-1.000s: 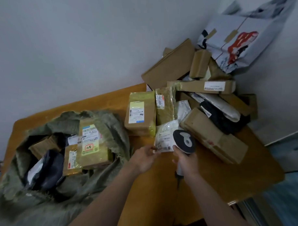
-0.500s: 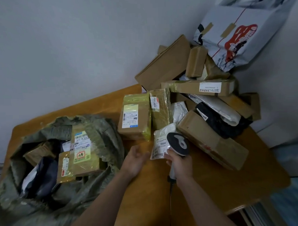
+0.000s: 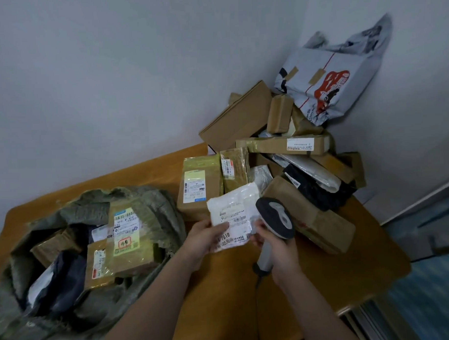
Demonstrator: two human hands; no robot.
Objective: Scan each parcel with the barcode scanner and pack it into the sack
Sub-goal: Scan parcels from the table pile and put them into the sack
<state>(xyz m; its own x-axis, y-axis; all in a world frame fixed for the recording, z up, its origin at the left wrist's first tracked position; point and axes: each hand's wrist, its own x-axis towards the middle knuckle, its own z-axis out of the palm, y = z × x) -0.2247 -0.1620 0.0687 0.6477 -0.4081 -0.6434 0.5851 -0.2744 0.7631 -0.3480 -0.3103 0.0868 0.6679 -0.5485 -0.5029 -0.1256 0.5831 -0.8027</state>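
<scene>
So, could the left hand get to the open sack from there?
Probably yes. The sack lies open just beside the left hand, with nothing standing between them, though that hand's fingers are busy holding the white packet.

1. Sack (image 3: pixel 153 210): dull olive green.
2. Desk (image 3: pixel 336 275): orange-brown.
3. Parcel (image 3: pixel 234 202): white, black-printed label.
4. Scanner (image 3: pixel 276 219): grey, black head.
5. Box (image 3: pixel 238 117): plain brown.
6. Bag (image 3: pixel 347 63): pale grey, red-and-black print.
7. Pouch (image 3: pixel 315 189): black.

"7610" on white parcel (image 3: pixel 232 215)
</scene>
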